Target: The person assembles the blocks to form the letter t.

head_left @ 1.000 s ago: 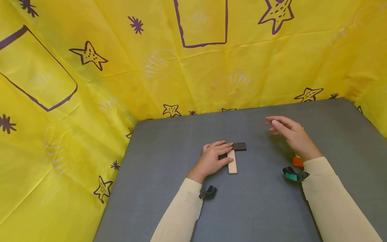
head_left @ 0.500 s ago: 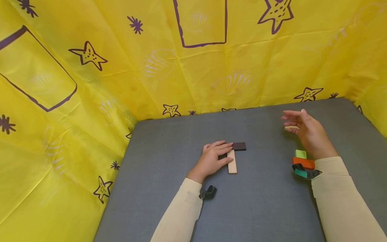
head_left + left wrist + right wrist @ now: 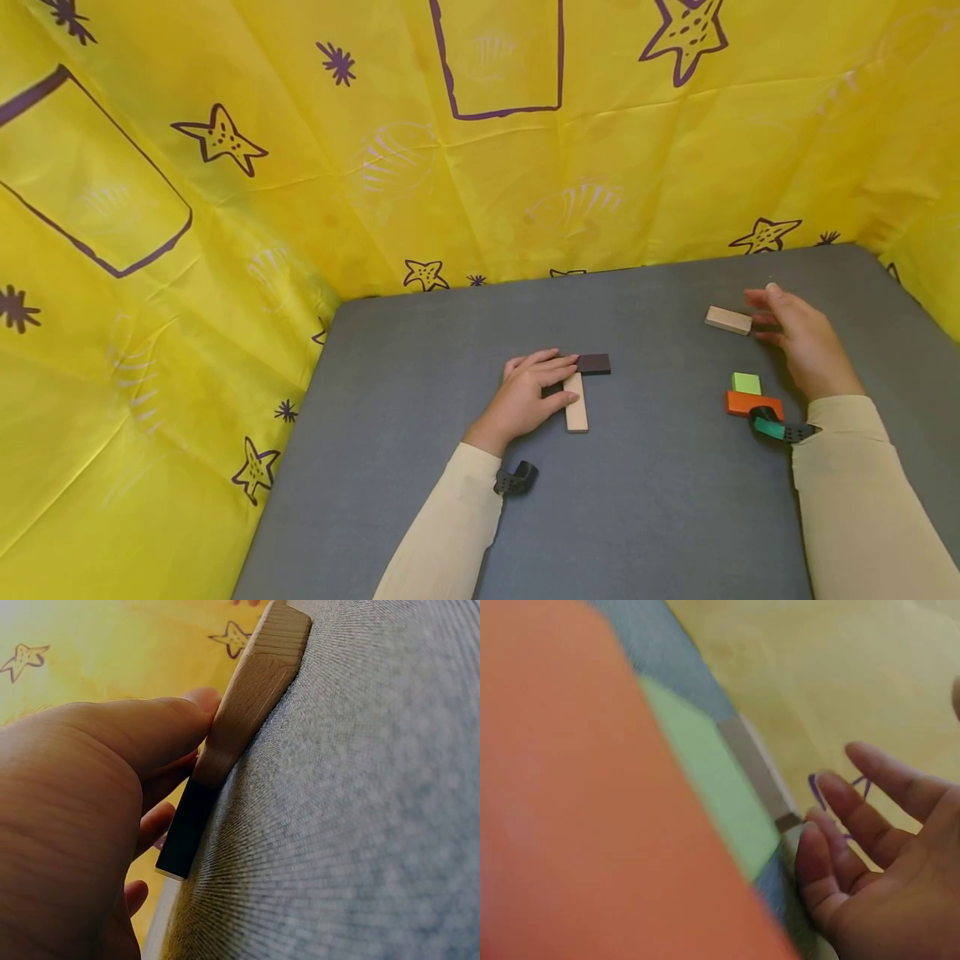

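Note:
My left hand [image 3: 527,393] rests with extended fingers on a black block [image 3: 595,363] and a pale wooden block [image 3: 577,408] that meet at an angle on the grey table. In the left wrist view, the thumb touches the side of the wooden block [image 3: 244,712]; part of the black block [image 3: 184,832] shows below it. At the right, my right hand [image 3: 810,346] is beside another wooden block [image 3: 727,321], fingers loosely bent and holding nothing. In the right wrist view, its fingertips are close to that wooden block [image 3: 757,769]; contact is unclear.
A lime green block [image 3: 746,382] lies against an orange block [image 3: 742,403] just left of my right wrist. The right wrist strap partly covers the orange one. Yellow patterned cloth [image 3: 495,183] stands behind and beside the grey table [image 3: 637,517].
My right hand has moved right, away from the middle. The wooden block at its fingertips, hidden before, now lies in full view, as do the green and orange blocks. My left hand stays put.

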Demonstrator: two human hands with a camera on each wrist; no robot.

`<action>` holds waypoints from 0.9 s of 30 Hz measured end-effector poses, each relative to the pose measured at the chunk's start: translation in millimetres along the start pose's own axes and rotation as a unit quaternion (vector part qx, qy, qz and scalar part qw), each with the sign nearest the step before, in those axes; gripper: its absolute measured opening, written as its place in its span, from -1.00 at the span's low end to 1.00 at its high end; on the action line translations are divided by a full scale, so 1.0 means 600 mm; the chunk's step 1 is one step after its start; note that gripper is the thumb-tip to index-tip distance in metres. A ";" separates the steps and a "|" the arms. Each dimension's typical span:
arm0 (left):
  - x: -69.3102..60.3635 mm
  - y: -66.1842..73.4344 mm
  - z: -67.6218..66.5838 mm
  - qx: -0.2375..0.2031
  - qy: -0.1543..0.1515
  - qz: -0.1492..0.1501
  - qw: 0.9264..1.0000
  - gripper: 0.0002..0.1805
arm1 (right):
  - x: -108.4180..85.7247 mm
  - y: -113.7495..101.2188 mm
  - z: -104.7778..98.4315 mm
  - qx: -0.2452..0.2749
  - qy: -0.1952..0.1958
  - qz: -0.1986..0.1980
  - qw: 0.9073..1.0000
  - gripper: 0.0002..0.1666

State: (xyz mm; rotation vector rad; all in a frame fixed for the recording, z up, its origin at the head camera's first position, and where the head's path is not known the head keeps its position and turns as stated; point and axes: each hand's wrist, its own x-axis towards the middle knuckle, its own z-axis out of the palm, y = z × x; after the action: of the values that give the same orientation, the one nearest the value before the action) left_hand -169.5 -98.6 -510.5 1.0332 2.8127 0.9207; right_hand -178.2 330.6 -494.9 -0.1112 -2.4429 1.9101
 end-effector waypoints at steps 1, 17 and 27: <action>0.000 0.000 0.000 0.001 0.001 0.001 1.000 -0.42 | 0.002 0.002 0.001 -0.018 0.001 0.008 1.000 -0.18; -0.008 0.001 -0.001 0.007 0.017 0.014 1.000 -0.52 | 0.006 0.006 0.010 -0.162 -0.036 0.040 0.985 -0.16; -0.009 0.006 -0.001 0.022 0.011 0.023 0.999 -0.52 | 0.005 0.011 -0.001 -0.179 -0.090 0.026 0.979 -0.05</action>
State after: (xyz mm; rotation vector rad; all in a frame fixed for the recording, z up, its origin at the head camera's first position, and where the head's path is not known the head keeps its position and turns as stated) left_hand -163.0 -99.9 -509.3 1.1052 2.8505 0.8831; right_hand -180.9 332.7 -501.1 -0.0124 -2.9088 1.5365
